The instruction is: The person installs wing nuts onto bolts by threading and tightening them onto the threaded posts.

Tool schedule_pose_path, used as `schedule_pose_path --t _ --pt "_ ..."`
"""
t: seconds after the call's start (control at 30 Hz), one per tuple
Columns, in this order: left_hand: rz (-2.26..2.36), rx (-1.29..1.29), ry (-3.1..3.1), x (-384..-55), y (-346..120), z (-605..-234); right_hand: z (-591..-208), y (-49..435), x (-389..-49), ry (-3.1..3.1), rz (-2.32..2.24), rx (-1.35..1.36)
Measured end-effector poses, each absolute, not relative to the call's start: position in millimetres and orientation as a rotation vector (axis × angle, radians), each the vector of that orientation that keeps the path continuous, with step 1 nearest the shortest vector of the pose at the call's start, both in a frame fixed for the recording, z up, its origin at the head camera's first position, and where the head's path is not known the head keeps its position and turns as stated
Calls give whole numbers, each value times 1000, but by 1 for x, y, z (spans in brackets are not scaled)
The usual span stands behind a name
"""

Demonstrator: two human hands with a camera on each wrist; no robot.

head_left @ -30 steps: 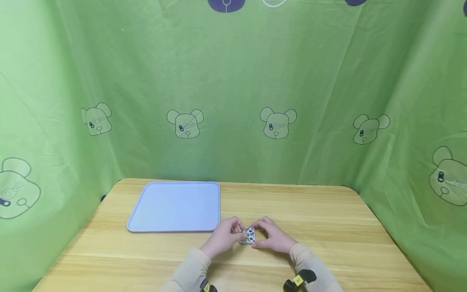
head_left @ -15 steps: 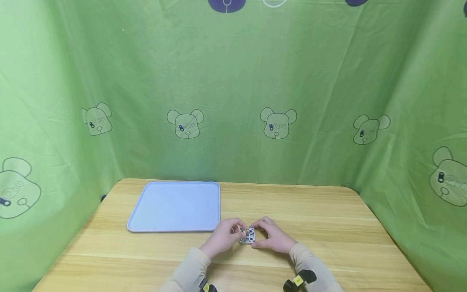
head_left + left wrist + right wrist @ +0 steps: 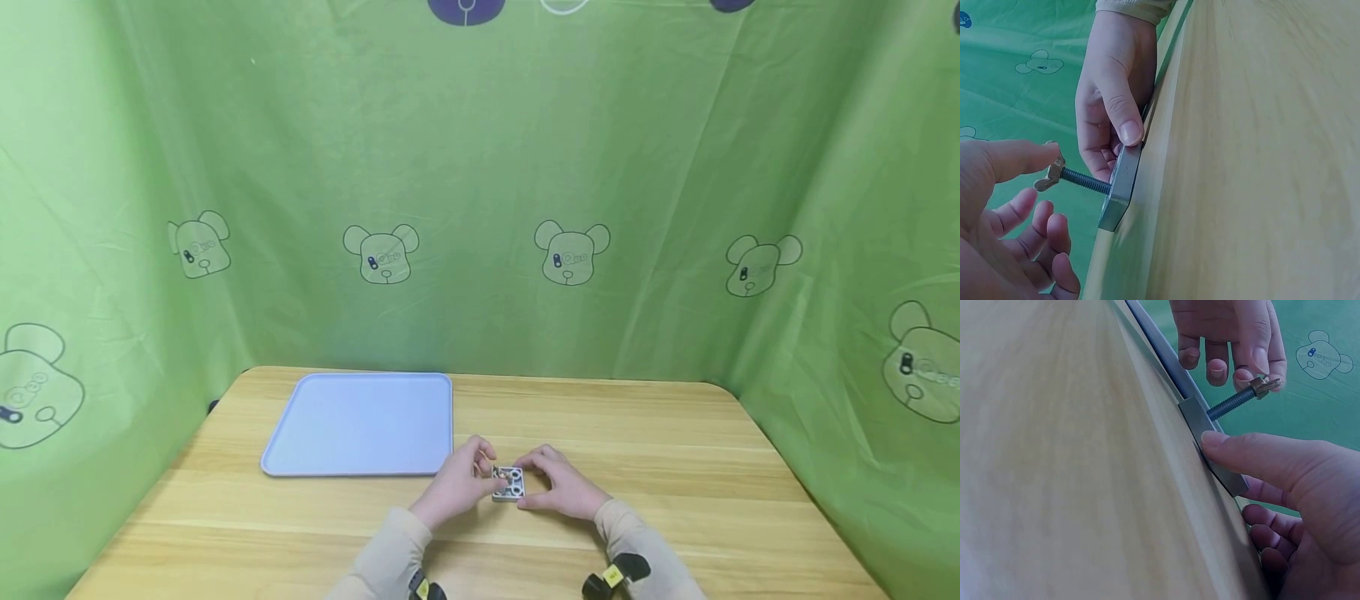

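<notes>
A small square metal block (image 3: 508,497) with round ringed holes on its top lies on the table. From it rises a threaded bolt (image 3: 1088,181), topped by a brass-coloured wing nut (image 3: 1051,174). My left hand (image 3: 456,488) has its thumb against the wing nut, while its other fingers (image 3: 1016,212) spread loosely away from the nut. On the opposite side, my right hand (image 3: 564,489) holds the block by its edges, with the thumb (image 3: 1235,447) along the near side and fingers on the far side.
A pale blue rectangular tray (image 3: 360,425) lies at the back left of the wooden table (image 3: 637,425). Green curtains (image 3: 480,167) with bear prints hang around the table's back and sides. Black cameras (image 3: 615,577) are strapped to both sleeves.
My left fingers have lifted and spread away from the wing nut, leaving the thumb at it. The right hand and the block have stayed in place.
</notes>
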State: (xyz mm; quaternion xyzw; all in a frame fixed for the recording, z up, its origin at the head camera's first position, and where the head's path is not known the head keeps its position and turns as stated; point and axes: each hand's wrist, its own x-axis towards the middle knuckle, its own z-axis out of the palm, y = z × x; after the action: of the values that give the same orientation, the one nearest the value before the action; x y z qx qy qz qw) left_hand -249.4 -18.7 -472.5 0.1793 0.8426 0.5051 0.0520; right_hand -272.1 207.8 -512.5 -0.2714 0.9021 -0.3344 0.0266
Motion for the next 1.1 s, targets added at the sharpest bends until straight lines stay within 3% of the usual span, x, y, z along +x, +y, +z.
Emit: schedule_pose_path --t 1.1 --pt "1495 566 2561 -250 -20 -475 -508 207 -270 2764 -1052 -860"
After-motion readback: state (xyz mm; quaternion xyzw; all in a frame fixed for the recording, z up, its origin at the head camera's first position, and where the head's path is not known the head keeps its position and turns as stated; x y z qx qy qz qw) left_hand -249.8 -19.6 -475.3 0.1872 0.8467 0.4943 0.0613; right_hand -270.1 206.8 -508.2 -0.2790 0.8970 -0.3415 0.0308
